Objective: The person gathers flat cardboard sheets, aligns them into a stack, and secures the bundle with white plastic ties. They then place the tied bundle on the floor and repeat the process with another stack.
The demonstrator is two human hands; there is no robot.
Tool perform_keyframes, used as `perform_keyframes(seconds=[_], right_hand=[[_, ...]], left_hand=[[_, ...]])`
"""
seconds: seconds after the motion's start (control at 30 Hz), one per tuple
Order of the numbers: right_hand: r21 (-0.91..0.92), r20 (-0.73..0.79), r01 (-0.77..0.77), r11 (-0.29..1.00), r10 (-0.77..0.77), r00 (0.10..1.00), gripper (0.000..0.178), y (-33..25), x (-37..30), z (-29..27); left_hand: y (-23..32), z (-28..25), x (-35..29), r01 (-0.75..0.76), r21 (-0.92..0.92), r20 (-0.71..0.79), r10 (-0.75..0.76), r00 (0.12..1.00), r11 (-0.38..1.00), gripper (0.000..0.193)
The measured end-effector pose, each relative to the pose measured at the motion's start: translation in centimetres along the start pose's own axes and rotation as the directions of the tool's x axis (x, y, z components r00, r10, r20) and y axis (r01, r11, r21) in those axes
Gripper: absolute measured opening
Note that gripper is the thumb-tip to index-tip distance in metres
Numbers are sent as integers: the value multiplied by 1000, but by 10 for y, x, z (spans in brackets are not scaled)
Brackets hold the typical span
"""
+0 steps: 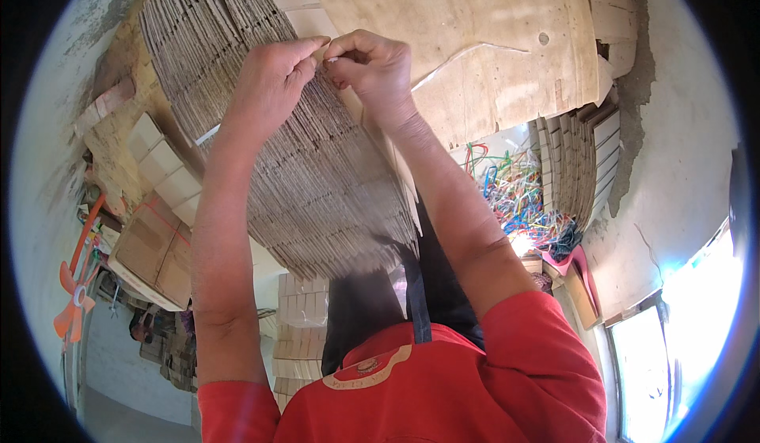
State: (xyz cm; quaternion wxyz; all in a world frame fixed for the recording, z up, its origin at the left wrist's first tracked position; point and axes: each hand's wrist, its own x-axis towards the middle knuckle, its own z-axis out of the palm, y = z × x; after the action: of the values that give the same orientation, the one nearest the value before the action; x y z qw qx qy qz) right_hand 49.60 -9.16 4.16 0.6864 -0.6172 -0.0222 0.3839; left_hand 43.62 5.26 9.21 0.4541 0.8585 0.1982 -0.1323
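A large bundle of flattened brown cardboard (317, 166), its many edges facing up, lies before me. Over its upper right side my two hands meet, fingertips almost touching. My left hand (277, 79) is closed in a pinch, thumb against forefinger. My right hand (370, 71) pinches too, its fingers curled in. Between the fingertips a small bit of white strap (331, 60) shows; most of it is hidden by the fingers. Another piece of white strap (207, 135) crosses the bundle's left edge beside my left wrist. A loose white strip (467, 53) lies on the board behind my right hand.
A wooden board (475, 15) spreads at the far right. Beyond my right forearm is a tangled heap of coloured straps (518, 193), next to more stacked cardboard (574, 166). At left stand a cardboard box (154, 245) and an orange-bladed fan (74, 300).
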Motion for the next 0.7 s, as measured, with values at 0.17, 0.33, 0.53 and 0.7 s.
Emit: perform_keyframes(seconds=[0.17, 0.33, 0.53, 0.7], right_hand=[[-304, -111, 297, 905, -344, 932, 16, 15, -4, 10], [-284, -79, 372, 884, -408, 909, 15, 17, -2, 7], [-228, -35, 319, 920, -335, 942, 11, 15, -1, -4], [12, 10, -112, 994, 112, 994, 3, 22, -5, -17]], left_hand=[[3, -4, 9, -7, 64, 41, 5, 999, 998, 13], [4, -10, 11, 80, -43, 92, -75, 993, 996, 6], [1, 3, 2, -217, 370, -67, 259, 964, 903, 8], [-2, 4, -18, -144, 694, -66, 261, 963, 706, 13]])
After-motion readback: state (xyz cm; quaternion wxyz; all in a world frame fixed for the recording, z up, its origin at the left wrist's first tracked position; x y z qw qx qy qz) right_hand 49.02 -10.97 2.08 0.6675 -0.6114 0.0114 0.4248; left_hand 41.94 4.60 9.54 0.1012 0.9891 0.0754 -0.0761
